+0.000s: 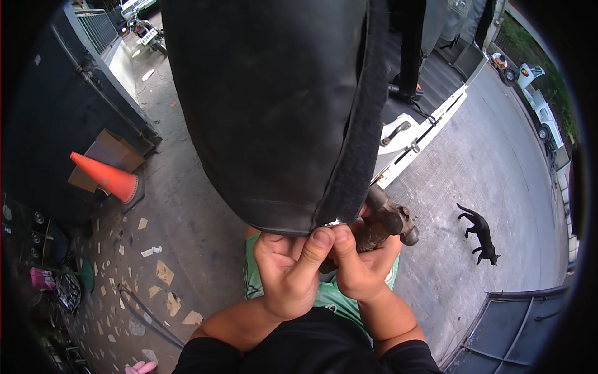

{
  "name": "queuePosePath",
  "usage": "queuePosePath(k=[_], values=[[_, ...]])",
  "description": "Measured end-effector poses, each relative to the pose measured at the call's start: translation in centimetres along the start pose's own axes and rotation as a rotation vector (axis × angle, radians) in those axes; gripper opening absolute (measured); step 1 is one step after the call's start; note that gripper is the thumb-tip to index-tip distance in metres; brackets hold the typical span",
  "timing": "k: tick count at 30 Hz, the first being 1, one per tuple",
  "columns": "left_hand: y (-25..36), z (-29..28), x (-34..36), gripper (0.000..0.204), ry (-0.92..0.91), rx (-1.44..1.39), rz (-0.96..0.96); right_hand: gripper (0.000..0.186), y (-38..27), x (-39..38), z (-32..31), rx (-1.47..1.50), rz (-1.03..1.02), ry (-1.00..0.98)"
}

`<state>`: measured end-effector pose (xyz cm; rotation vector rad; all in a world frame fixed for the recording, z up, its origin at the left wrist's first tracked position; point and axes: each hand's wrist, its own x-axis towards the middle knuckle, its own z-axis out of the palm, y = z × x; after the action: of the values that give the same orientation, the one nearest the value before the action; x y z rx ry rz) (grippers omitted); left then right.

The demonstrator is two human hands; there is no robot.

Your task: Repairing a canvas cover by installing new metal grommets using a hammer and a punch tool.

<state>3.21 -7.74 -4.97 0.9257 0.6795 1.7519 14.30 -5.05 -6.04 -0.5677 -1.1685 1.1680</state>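
The large, smooth, black leather-like panel (pixel 268 118) hangs in front of me, filling the middle of the scene, its rounded near edge at my fingers. I judge it soft and bendable, moderately weighty because of its size, and somewhat slippery on the smooth face; the fuzzy black fabric strip (pixel 356 146) down its right side should give better grip. The near edge, where the strip ends, looks the best place to pinch, around the small shiny silver metal piece (pixel 334 223). My left hand (pixel 288 277) grasps that edge, fingers curled under, thumb angled up and right. My right hand (pixel 364 271) pinches just beside it, thumbs nearly touching. Beyond its fingers sits a worn, brown, knobbed metal tool (pixel 389 221); I cannot tell whether I also hold it.
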Motion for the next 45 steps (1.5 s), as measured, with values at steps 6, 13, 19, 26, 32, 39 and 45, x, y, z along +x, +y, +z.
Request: queuePosePath(k=[6, 13, 19, 26, 32, 39, 45], values=[[-1.2, 0.2, 0.3, 0.030, 0.060, 0.020, 0.257, 0.043, 1.3, 0.0, 0.2, -0.373, -0.268, 0.049], [0.0, 0.2, 1.8, 0.019, 0.034, -0.020, 0.083, 0.021, 0.1, 1.4, 0.0, -0.355, -0.223, 0.097], [-0.1, 0.4, 1.9, 0.017, 0.048, -0.014, 0.095, 0.029, -1.3, 2.9, 0.2, -0.688, -0.488, -0.022], [-1.5, 1.1, 3.1, 0.013, 0.136, 0.110, 0.232, 0.027, -0.7, 3.6, 1.0, -0.859, -0.586, 0.056], [0.0, -0.2, 3.1, 0.015, -0.116, 0.021, -0.027, 0.022, -1.3, 2.7, -0.5, -0.296, -0.042, 0.103], [1.1, 0.9, 2.8, 0.013, 0.052, 0.128, 0.141, 0.025, -1.4, 3.5, 0.0, -0.478, -0.476, -0.027], [0.6, 0.0, 3.2, 0.010, -0.015, 0.139, 0.165, 0.038, -1.1, 2.5, 0.5, -0.616, -0.494, -0.029]])
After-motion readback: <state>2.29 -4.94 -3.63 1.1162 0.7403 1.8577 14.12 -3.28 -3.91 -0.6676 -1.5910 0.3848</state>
